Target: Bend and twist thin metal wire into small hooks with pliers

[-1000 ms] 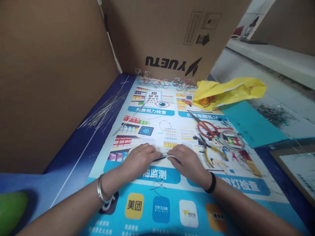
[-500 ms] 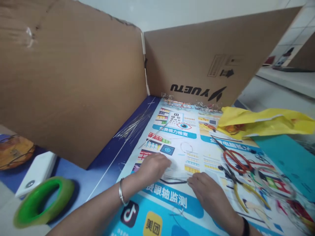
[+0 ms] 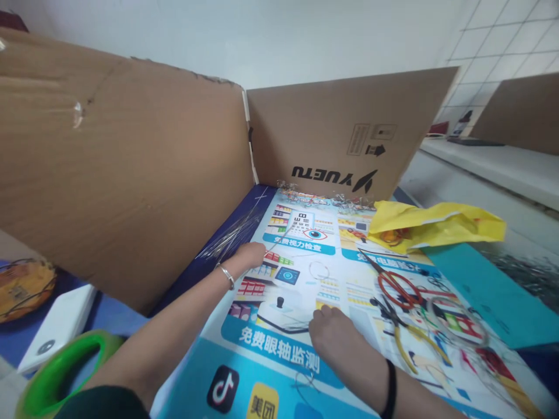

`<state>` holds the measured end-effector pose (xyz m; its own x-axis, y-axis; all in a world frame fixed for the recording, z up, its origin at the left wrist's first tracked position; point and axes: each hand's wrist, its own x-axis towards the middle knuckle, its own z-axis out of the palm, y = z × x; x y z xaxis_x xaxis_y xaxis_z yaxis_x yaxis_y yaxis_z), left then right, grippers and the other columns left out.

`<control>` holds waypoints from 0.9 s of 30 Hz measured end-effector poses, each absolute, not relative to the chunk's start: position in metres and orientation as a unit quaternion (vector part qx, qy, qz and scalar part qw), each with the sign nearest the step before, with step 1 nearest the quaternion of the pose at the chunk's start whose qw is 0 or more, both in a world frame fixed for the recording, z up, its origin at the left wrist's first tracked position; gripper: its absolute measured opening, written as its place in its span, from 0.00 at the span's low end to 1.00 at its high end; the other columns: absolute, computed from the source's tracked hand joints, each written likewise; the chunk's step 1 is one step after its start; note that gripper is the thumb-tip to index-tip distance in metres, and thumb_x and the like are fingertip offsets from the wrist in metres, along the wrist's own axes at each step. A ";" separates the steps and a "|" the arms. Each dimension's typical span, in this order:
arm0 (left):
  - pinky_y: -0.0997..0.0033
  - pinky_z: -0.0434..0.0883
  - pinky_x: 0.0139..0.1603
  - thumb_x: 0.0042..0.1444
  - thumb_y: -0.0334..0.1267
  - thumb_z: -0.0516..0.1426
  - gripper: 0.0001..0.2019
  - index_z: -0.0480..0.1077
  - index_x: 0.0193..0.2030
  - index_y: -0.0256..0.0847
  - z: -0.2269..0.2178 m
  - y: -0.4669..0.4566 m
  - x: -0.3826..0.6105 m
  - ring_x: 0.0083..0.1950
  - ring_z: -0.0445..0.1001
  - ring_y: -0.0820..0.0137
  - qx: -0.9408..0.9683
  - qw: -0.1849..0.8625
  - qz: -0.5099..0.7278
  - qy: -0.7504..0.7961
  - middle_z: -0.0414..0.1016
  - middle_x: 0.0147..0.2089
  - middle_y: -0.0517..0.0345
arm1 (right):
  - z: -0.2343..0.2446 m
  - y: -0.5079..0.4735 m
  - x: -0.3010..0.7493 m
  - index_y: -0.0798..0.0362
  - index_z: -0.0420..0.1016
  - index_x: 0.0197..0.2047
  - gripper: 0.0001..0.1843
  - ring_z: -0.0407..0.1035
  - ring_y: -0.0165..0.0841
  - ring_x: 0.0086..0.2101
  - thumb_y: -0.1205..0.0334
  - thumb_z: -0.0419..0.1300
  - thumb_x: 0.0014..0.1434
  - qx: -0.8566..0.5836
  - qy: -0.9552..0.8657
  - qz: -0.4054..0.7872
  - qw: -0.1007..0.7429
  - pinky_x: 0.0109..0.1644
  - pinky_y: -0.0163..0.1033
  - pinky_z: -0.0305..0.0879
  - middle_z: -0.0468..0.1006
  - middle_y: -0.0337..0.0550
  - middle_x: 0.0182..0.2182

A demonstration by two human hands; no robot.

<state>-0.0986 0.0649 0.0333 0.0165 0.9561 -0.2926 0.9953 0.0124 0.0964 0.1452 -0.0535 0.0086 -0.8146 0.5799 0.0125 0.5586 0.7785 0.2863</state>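
My left hand [image 3: 250, 255] reaches forward to a loose bundle of thin metal wires [image 3: 227, 240] lying on the blue strip beside the printed poster [image 3: 279, 355]. Its fingers curl at the end of the wires; a grip is not visible. My right hand [image 3: 328, 333] rests on the poster with fingers pinched together on a thin dark bent wire [image 3: 279, 325] that lies flat to its left. A small wire ring [image 3: 318, 270] lies ahead of it.
Red-handled scissors [image 3: 396, 285] and yellow-handled pliers [image 3: 406, 337] lie right of my right hand, beside a clear wire coil [image 3: 458, 323]. A yellow bag [image 3: 432, 224] sits behind. Cardboard walls [image 3: 131, 174] enclose left and back. A green tape roll [image 3: 56, 372] and white box [image 3: 56, 326] lie left.
My left hand left the dark wire and stretched forward-left to the wire bundle. My right hand stayed pinched at the dark wire's end. The view tilted up.
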 end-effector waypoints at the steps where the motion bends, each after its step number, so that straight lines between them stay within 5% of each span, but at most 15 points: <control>1: 0.63 0.69 0.40 0.44 0.31 0.57 0.11 0.73 0.35 0.32 0.034 0.070 -0.098 0.42 0.74 0.55 0.695 0.146 -0.077 0.700 0.75 0.39 0.35 | 0.013 -0.054 0.142 0.59 0.70 0.25 0.08 0.65 0.38 0.26 0.80 0.54 0.47 0.304 0.941 0.136 0.062 0.26 0.40 0.51 0.72 0.51 0.23; 7: 0.69 0.68 0.35 0.35 0.30 0.59 0.05 0.71 0.25 0.35 0.039 0.074 -0.098 0.37 0.75 0.57 0.684 0.171 -0.041 0.708 0.76 0.32 0.42 | 0.032 -0.051 0.141 0.58 0.71 0.30 0.09 0.66 0.39 0.31 0.78 0.53 0.49 0.312 0.945 0.061 0.083 0.29 0.39 0.53 0.73 0.52 0.29; 15: 0.78 0.65 0.24 0.50 0.32 0.49 0.02 0.61 0.31 0.40 0.047 0.032 -0.120 0.29 0.73 0.71 0.665 0.254 0.152 0.686 0.73 0.27 0.58 | 0.029 -0.039 0.167 0.55 0.70 0.30 0.07 0.65 0.32 0.31 0.71 0.51 0.51 0.382 0.923 -0.050 -0.012 0.30 0.35 0.49 0.73 0.44 0.29; 21: 0.76 0.67 0.25 0.50 0.36 0.53 0.09 0.63 0.38 0.37 0.034 0.005 -0.101 0.28 0.71 0.74 0.570 0.423 0.408 0.575 0.72 0.28 0.59 | 0.016 -0.027 0.174 0.54 0.65 0.22 0.07 0.61 0.27 0.26 0.73 0.51 0.47 0.412 0.895 -0.149 -0.084 0.28 0.32 0.47 0.69 0.37 0.23; 27: 0.75 0.67 0.35 0.52 0.36 0.55 0.07 0.68 0.36 0.36 0.036 -0.004 -0.052 0.33 0.72 0.74 0.541 0.493 0.473 0.490 0.74 0.30 0.57 | 0.012 -0.021 0.173 0.53 0.66 0.23 0.07 0.60 0.26 0.24 0.71 0.51 0.49 0.444 0.852 -0.209 -0.184 0.28 0.31 0.50 0.69 0.37 0.22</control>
